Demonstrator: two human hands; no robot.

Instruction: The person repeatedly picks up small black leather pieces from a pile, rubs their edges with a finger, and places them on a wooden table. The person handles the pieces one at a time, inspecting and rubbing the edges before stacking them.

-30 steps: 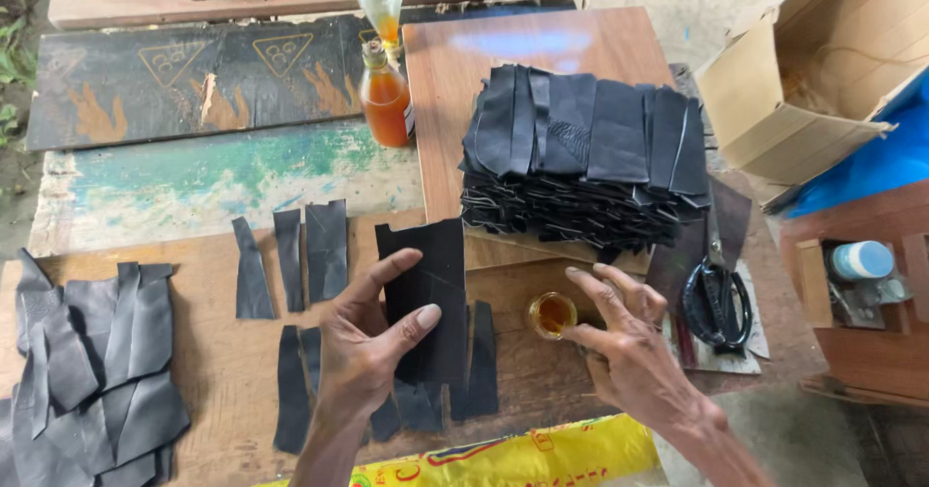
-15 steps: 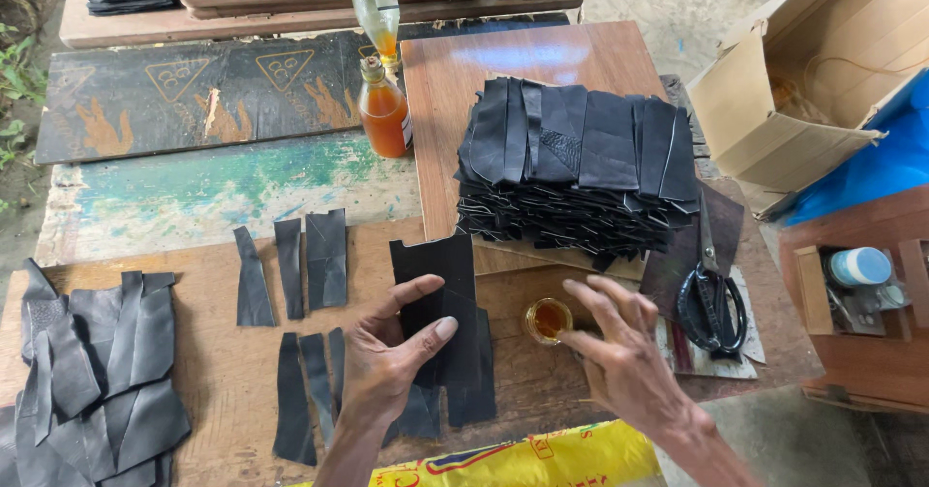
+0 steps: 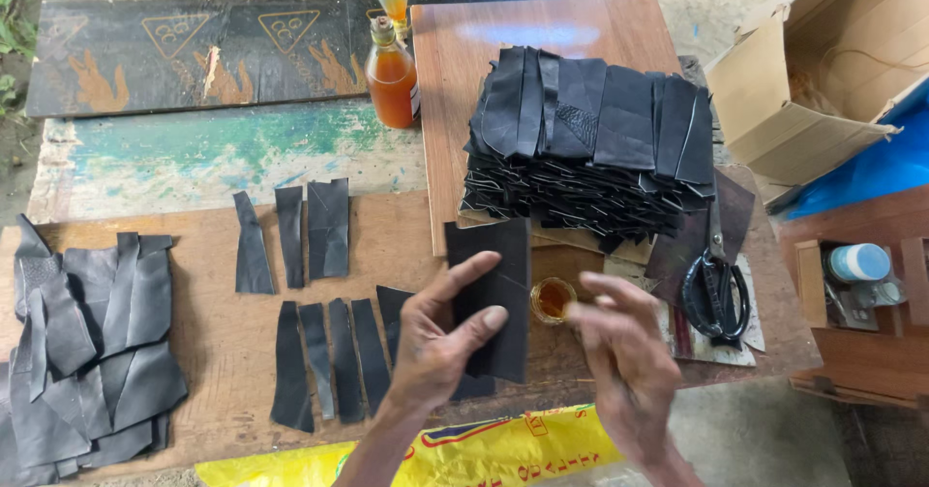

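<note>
My left hand [image 3: 435, 347] grips a flat rectangular black leather piece [image 3: 498, 269], thumb on its face and fingers curled round its lower part, held above the wooden board [image 3: 213, 322]. My right hand [image 3: 619, 366] hovers just right of it with fingers spread and slightly blurred, holding nothing, close over a small round cap of amber glue [image 3: 554, 299]. Several narrow black leather strips [image 3: 329, 356] lie on the board to the left of my left hand, with three more strips [image 3: 290, 235] above them.
A tall stack of black leather pieces [image 3: 590, 148] sits on a brown board behind. An amber glue bottle [image 3: 392, 76] stands at back. Black scissors [image 3: 714, 289] lie to the right, a cardboard box [image 3: 813, 80] beyond. Loose leather offcuts [image 3: 87, 342] are piled at left.
My left hand has shifted right and nearer with the leather piece. My right hand has moved from beside the glue cap toward the piece, its fingers now blurred.
</note>
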